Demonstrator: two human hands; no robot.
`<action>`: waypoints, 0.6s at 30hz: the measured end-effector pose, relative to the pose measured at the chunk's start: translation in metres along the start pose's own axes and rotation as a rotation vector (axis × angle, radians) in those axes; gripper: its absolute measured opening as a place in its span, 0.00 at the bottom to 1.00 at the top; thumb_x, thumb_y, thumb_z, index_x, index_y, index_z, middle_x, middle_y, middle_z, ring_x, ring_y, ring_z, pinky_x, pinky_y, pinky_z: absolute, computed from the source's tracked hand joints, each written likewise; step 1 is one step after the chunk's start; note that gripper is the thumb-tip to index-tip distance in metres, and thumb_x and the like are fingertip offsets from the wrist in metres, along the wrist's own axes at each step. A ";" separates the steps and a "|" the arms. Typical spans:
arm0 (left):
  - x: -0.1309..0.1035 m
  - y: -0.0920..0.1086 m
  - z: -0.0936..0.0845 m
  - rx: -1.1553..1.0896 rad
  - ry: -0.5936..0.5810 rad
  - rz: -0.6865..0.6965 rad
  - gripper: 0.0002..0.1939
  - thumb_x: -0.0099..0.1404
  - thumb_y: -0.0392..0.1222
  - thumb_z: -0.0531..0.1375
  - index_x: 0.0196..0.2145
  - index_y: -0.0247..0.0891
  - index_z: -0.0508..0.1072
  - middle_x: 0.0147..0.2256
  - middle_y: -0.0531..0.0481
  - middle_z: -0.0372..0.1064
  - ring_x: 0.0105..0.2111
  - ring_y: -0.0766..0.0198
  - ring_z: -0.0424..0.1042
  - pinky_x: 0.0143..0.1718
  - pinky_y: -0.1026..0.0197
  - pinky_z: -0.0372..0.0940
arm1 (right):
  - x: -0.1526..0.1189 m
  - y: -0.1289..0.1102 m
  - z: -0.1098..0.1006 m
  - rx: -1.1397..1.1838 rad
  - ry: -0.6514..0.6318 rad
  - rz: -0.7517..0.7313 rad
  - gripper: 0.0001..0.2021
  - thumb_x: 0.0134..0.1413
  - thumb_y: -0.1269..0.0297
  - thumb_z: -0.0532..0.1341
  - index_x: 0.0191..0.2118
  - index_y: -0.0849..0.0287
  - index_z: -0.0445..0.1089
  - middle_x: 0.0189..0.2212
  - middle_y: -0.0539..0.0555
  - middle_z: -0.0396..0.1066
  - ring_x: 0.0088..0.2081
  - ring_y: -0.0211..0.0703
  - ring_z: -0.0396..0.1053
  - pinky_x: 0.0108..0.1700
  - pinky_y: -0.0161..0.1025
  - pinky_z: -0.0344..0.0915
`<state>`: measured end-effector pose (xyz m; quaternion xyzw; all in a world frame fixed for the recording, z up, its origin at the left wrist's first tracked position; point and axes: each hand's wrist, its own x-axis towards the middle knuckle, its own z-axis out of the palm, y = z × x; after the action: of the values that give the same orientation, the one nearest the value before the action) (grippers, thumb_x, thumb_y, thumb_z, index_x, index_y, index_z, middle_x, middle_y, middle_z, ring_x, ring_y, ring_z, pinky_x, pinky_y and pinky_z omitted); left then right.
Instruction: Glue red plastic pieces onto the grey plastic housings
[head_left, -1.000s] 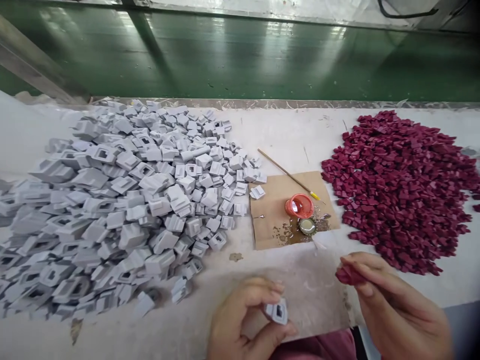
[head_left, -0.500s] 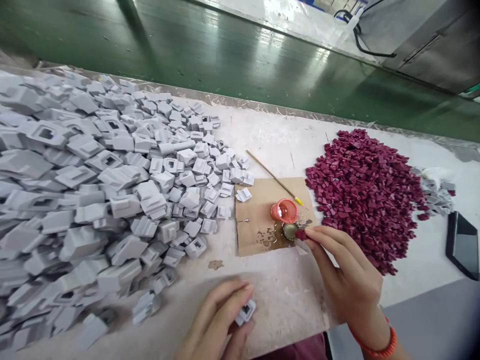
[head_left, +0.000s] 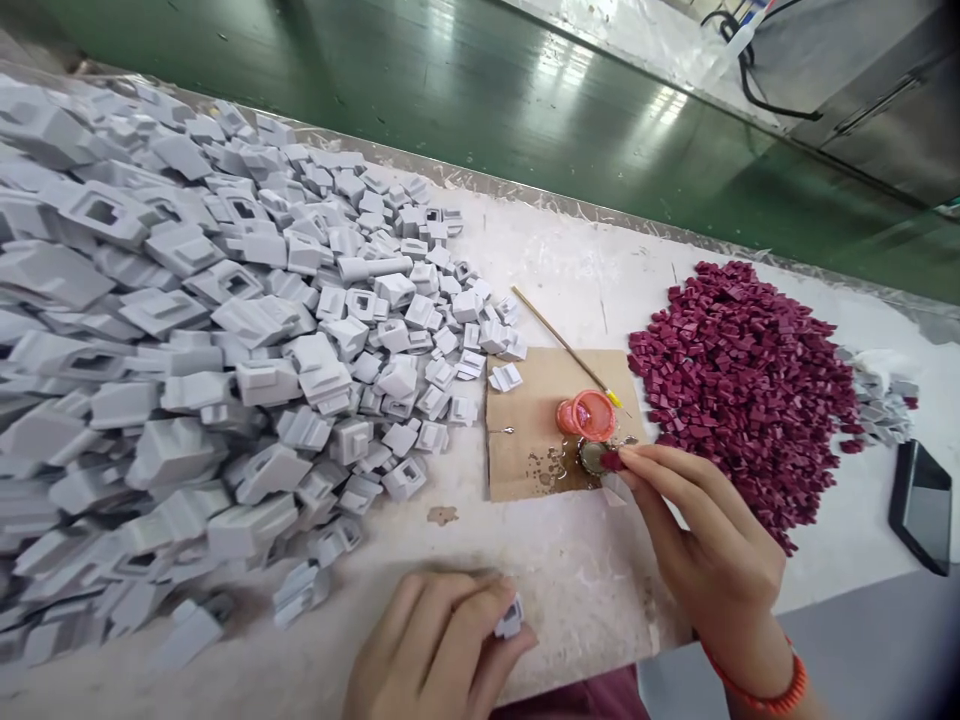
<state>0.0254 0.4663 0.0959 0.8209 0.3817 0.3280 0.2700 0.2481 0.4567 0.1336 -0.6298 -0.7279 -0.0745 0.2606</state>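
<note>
left hand (head_left: pixel 431 650) fingers grip 1 grey slotted housing (head_left: pixel 510 618) | right hand (head_left: pixel 705 545) fingers pinch 1 maroon chip (head_left: pixel 610 461)

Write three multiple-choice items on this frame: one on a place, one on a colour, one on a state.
1. Where is the orange cap?
A. on the cardboard
B. on the grey pile
C. on the phone

2. What colour is the pile of small pieces to the right?
A. green
B. dark red
C. yellow

3. What is the left hand doing?
A. lying flat and open
B. pinching a grey part
C. holding a brush

Answers: A, the cap sits on the brown sheet; B, the heap is dark red; B, the fingers close on a grey part.
</note>
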 end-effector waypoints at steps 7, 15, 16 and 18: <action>-0.005 0.003 0.000 -0.053 -0.003 -0.088 0.06 0.61 0.36 0.64 0.36 0.37 0.70 0.27 0.51 0.70 0.29 0.64 0.68 0.31 0.64 0.66 | -0.020 -0.040 -0.011 0.276 0.035 0.119 0.14 0.52 0.81 0.62 0.44 0.61 0.70 0.35 0.52 0.70 0.37 0.37 0.70 0.36 0.32 0.71; -0.003 0.003 0.001 -0.068 -0.011 -0.094 0.06 0.62 0.37 0.64 0.37 0.36 0.70 0.28 0.51 0.70 0.29 0.65 0.68 0.31 0.65 0.65 | -0.011 -0.021 0.001 0.023 0.122 0.146 0.19 0.51 0.81 0.64 0.47 0.57 0.70 0.38 0.52 0.72 0.39 0.38 0.71 0.43 0.37 0.72; -0.002 0.003 0.001 -0.060 0.009 -0.083 0.05 0.63 0.38 0.63 0.36 0.36 0.70 0.27 0.51 0.69 0.28 0.66 0.68 0.30 0.66 0.65 | -0.007 -0.014 0.002 -0.008 0.111 0.124 0.19 0.51 0.81 0.65 0.47 0.56 0.71 0.39 0.52 0.73 0.38 0.39 0.71 0.43 0.38 0.72; 0.001 0.003 0.002 -0.044 0.039 -0.080 0.04 0.65 0.39 0.61 0.35 0.36 0.70 0.26 0.52 0.69 0.27 0.66 0.69 0.29 0.66 0.65 | 0.000 -0.005 0.003 -0.026 0.066 0.093 0.17 0.52 0.80 0.64 0.46 0.55 0.71 0.39 0.52 0.73 0.38 0.40 0.72 0.43 0.39 0.72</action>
<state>0.0288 0.4654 0.0978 0.7921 0.4122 0.3412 0.2936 0.2425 0.4567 0.1325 -0.6636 -0.6878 -0.0924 0.2795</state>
